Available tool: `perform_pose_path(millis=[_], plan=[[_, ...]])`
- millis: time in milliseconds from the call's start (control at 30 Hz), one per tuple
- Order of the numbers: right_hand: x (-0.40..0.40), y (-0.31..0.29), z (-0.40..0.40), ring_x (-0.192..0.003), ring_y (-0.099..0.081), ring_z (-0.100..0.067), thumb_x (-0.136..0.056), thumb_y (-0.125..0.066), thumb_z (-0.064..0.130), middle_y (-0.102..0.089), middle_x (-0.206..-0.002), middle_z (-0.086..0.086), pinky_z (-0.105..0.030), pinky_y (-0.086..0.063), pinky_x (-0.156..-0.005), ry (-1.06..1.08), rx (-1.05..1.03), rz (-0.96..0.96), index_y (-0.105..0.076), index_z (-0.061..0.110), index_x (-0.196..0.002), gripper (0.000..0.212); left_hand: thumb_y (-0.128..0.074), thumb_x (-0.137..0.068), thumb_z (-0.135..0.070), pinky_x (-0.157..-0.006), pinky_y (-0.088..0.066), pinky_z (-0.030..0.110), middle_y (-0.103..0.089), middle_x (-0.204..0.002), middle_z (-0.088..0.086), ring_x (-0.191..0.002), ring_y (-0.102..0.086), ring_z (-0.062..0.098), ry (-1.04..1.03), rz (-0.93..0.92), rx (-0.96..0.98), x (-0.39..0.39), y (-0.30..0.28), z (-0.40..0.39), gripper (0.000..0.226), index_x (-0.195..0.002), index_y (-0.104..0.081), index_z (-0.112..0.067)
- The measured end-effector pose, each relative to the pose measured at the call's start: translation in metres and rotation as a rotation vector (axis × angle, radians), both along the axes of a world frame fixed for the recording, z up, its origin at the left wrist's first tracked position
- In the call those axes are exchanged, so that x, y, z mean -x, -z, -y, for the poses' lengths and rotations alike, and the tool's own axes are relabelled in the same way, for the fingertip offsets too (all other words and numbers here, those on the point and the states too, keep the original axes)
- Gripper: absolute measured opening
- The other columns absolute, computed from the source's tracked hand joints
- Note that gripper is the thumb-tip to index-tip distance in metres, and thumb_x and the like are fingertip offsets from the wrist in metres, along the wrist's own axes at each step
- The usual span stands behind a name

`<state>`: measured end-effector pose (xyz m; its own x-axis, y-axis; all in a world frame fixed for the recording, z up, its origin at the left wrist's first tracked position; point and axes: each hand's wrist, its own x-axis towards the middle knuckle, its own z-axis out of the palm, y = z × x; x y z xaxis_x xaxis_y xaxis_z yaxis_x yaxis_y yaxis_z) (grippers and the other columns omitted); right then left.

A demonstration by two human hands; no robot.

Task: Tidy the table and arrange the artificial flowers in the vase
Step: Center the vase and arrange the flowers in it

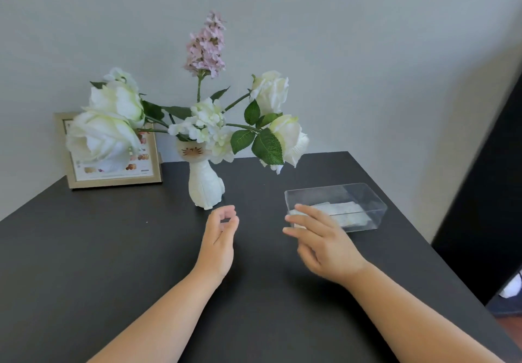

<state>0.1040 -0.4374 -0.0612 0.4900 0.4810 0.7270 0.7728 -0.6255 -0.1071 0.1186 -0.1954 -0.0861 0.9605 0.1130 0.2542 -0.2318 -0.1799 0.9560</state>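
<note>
A white cat-shaped vase (204, 183) stands upright near the back of the dark table (84, 249). It holds several white artificial roses (104, 134), a white hydrangea (209, 125) and a tall pink lilac stem (207, 45). My left hand (219, 238) hovers just in front of the vase's base, fingers loosely curled with thumb and forefinger nearly touching, holding nothing. My right hand (322, 244) hovers to the right, fingers spread, at the near left corner of a clear plastic box (364, 196), holding nothing.
The clear box holds a white folded cloth or packet (346, 213). A framed picture (113, 162) leans against the wall at the back left, partly hidden by roses. The table's right edge drops off beside a dark panel (485, 193).
</note>
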Motion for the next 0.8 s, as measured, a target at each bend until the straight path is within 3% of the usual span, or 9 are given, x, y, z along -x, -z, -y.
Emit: perform_pose_path(millis=[133, 333, 433, 500, 633, 800], plan=[[-0.005, 0.008, -0.051, -0.096, -0.066, -0.031, -0.073, -0.061, -0.006, -0.072, -0.1, -0.008, -0.035, -0.052, -0.087, -0.125, 0.042, -0.12, -0.076, 0.006, -0.095, 0.03, -0.055, -0.09, -0.037, -0.083, -0.042, 0.024, -0.056, -0.108, -0.009, -0.1, -0.056, 0.008, -0.161, -0.07, 0.143, -0.008, -0.004, -0.045, 0.015, -0.104, -0.058, -0.04], [-0.052, 0.015, -0.113, -0.101, -0.051, -0.007, -0.091, -0.05, 0.012, -0.059, -0.118, 0.01, -0.022, -0.042, -0.089, 0.073, -0.137, -0.613, -0.063, 0.023, -0.123, 0.036, -0.057, -0.085, -0.04, -0.095, -0.047, 0.033, -0.061, -0.113, -0.006, -0.105, -0.06, 0.012, -0.23, -0.144, 0.171, -0.039, -0.009, -0.107, 0.019, -0.104, -0.061, -0.039], [-0.083, 0.01, -0.141, -0.106, -0.054, -0.008, -0.092, -0.051, 0.019, -0.055, -0.121, 0.01, -0.018, -0.037, -0.087, 0.174, -0.315, -0.784, -0.055, 0.026, -0.131, 0.04, -0.056, -0.088, -0.043, -0.089, -0.047, 0.028, -0.06, -0.115, -0.009, -0.108, -0.059, 0.01, -0.177, -0.161, 0.103, -0.06, -0.013, -0.122, 0.017, -0.105, -0.06, -0.041], [-0.102, 0.008, -0.158, -0.109, -0.054, -0.01, -0.092, -0.054, 0.021, -0.054, -0.121, 0.009, -0.021, -0.039, -0.089, 0.217, -0.42, -0.832, -0.051, 0.026, -0.134, 0.042, -0.055, -0.09, -0.044, -0.081, -0.044, 0.02, -0.058, -0.117, -0.014, -0.109, -0.057, 0.003, -0.121, -0.152, 0.042, -0.075, -0.017, -0.129, 0.017, -0.107, -0.057, -0.045], [-0.128, 0.008, -0.187, -0.107, -0.057, -0.006, -0.088, -0.062, 0.035, -0.054, -0.124, 0.011, -0.026, -0.044, -0.091, 0.159, -0.551, -0.862, -0.044, 0.033, -0.138, 0.053, -0.062, -0.09, -0.04, -0.078, -0.043, 0.011, -0.056, -0.123, -0.018, -0.098, -0.058, -0.012, 0.029, -0.107, -0.027, -0.105, -0.02, -0.14, 0.035, -0.123, -0.05, -0.041], [-0.15, 0.014, -0.208, -0.107, -0.058, -0.002, -0.081, -0.063, 0.049, -0.057, -0.127, 0.012, -0.028, -0.049, -0.09, 0.114, -0.556, -0.851, -0.037, 0.036, -0.142, 0.068, -0.067, -0.089, -0.035, -0.076, -0.047, 0.008, -0.057, -0.124, -0.016, -0.104, -0.062, 0.001, 0.155, -0.07, -0.038, -0.133, -0.019, -0.155, 0.04, -0.122, -0.048, -0.049]])
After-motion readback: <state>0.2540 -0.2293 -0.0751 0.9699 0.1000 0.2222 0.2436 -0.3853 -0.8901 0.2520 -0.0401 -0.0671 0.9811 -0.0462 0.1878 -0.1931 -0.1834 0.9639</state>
